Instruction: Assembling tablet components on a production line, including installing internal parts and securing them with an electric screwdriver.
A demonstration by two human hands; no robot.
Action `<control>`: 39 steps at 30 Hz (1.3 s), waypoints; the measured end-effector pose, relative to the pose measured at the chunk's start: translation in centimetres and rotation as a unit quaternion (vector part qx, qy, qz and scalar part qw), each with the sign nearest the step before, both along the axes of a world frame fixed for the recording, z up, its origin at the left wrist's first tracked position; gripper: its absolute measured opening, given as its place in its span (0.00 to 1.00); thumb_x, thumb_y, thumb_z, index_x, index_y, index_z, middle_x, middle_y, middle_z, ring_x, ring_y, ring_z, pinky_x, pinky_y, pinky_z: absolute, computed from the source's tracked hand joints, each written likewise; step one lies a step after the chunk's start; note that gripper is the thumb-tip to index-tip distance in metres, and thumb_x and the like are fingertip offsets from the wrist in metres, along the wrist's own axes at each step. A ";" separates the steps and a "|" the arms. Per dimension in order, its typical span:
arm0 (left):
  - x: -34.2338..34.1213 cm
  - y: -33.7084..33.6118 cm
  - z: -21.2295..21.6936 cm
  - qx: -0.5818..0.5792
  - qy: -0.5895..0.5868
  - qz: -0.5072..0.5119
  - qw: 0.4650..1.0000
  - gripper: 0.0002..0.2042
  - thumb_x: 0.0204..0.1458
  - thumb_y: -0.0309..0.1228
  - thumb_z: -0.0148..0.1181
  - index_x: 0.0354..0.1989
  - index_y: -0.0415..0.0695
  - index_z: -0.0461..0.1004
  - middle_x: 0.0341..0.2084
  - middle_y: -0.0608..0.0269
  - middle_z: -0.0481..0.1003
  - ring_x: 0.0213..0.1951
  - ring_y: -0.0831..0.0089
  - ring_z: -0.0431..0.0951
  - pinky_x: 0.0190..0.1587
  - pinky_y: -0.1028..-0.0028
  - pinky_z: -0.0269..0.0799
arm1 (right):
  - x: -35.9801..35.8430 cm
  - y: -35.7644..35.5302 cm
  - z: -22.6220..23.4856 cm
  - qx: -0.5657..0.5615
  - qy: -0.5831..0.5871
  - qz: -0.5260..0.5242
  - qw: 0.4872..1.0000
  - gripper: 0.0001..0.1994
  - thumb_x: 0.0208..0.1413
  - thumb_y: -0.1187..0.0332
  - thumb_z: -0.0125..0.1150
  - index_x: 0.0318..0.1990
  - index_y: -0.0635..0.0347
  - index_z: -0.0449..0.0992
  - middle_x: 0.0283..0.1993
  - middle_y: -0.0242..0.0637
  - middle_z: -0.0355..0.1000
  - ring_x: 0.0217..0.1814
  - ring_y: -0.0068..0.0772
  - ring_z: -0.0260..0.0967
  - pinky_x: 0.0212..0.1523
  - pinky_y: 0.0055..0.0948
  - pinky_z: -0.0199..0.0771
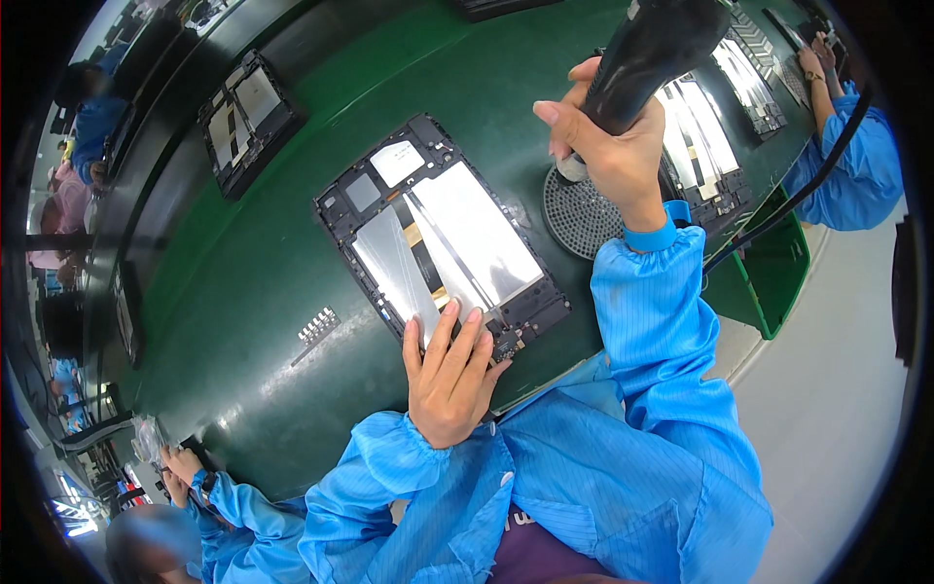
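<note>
An opened tablet chassis (443, 238) with a black frame and silver battery panels lies on the green belt in front of me. My left hand (449, 375) rests flat on its near edge, fingers spread and holding it down. My right hand (608, 146) is wrapped around a black electric screwdriver (654, 49), whose tip points down onto a round perforated screw tray (576, 216) to the right of the tablet.
A second opened tablet (245, 117) lies farther up the green belt (253, 311), and another (705, 146) sits behind the screwdriver. A small grey strip of parts (317, 327) lies left of my hand. Co-workers in blue coats work at lower left (219, 496) and upper right (842, 146).
</note>
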State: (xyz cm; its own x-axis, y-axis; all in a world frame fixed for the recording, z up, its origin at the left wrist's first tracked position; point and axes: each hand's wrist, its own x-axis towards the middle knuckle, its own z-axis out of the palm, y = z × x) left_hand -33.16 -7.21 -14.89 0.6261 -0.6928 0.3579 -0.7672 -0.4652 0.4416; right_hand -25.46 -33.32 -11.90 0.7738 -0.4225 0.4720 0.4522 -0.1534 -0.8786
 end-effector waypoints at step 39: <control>10.5 14.2 3.2 0.076 0.259 0.260 0.927 0.08 0.40 0.28 0.68 0.22 0.37 0.75 0.17 0.57 0.75 0.19 0.73 0.74 0.24 0.74 0.69 | -1.2 7.2 4.7 0.033 -0.084 0.101 0.991 0.19 0.47 0.81 0.59 0.48 0.66 0.63 0.21 0.36 0.67 0.17 0.26 0.64 0.23 0.28 0.67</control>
State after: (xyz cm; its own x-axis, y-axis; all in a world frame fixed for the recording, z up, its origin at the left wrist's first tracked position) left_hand -22.71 6.95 -11.65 0.9501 -0.2676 -0.1602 -0.1260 -0.7992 0.5877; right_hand -26.63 -26.15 -7.24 0.7581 -0.3018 0.5781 0.6087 0.0096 -0.7933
